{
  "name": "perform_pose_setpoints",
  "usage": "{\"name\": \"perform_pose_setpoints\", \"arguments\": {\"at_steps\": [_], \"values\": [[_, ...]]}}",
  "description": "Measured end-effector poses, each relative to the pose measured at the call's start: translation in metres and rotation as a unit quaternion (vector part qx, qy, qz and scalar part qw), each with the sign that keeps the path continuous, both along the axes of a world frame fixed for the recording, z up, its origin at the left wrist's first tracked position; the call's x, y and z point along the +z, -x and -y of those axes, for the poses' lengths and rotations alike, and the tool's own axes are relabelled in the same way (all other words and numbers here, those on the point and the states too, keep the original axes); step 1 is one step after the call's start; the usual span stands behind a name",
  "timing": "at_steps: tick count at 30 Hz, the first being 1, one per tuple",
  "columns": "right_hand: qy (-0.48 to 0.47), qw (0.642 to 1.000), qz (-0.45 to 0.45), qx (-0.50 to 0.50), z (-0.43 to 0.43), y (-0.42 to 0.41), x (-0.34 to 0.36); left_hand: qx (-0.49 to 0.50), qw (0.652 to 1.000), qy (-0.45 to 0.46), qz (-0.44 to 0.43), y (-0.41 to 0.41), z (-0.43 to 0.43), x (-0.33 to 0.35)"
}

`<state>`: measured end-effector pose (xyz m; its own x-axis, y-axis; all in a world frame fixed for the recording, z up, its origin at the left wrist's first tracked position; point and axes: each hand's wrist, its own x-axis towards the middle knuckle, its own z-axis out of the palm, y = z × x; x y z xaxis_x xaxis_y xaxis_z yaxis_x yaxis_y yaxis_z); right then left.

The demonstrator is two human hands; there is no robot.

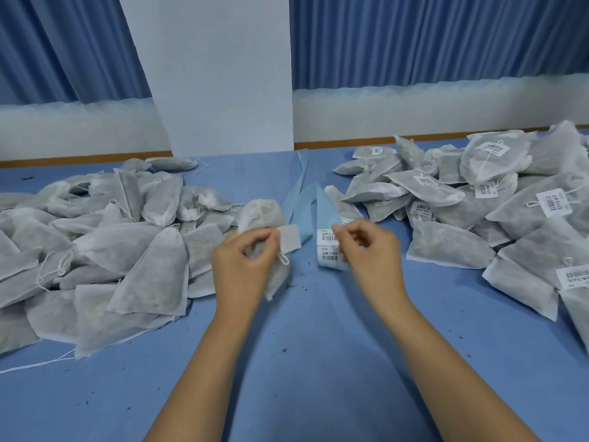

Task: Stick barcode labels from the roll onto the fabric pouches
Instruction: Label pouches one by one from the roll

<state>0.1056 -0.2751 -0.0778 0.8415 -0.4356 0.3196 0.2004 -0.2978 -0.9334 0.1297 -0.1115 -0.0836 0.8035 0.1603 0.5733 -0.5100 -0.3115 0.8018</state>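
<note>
My left hand (245,263) grips a white fabric pouch (261,215) above the middle of the blue table and pinches a blank-looking white label (289,239) at its fingertips. My right hand (366,250) pinches the blue backing strip (325,212) of the label roll. Two barcode labels (328,247) sit on that strip beside the fingers. The strip's empty blue tail (301,186) trails away over the table.
A heap of unlabelled pouches (105,250) lies on the left. A pile of labelled pouches (497,202) fills the right side. The blue table (318,330) bears small dark crumbs near the front. A white pillar (216,74) stands behind the table.
</note>
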Motion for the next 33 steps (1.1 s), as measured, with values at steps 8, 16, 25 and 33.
{"name": "perform_pose_setpoints", "arguments": {"at_steps": [8,16,25,33], "values": [[-0.177,0.967,-0.065,0.172,-0.01,0.009,0.008,-0.002,0.95,-0.204,0.234,0.0,0.007,-0.014],[-0.206,0.951,-0.096,0.208,-0.009,0.011,0.01,-0.022,0.955,-0.213,0.207,0.0,0.003,-0.012],[-0.194,0.978,0.034,0.073,0.004,0.008,0.016,-0.144,0.988,-0.002,-0.049,-0.001,-0.003,0.003],[0.008,0.977,0.045,0.206,-0.016,0.011,0.007,-0.217,0.971,-0.009,-0.102,0.003,0.001,0.004]]}}
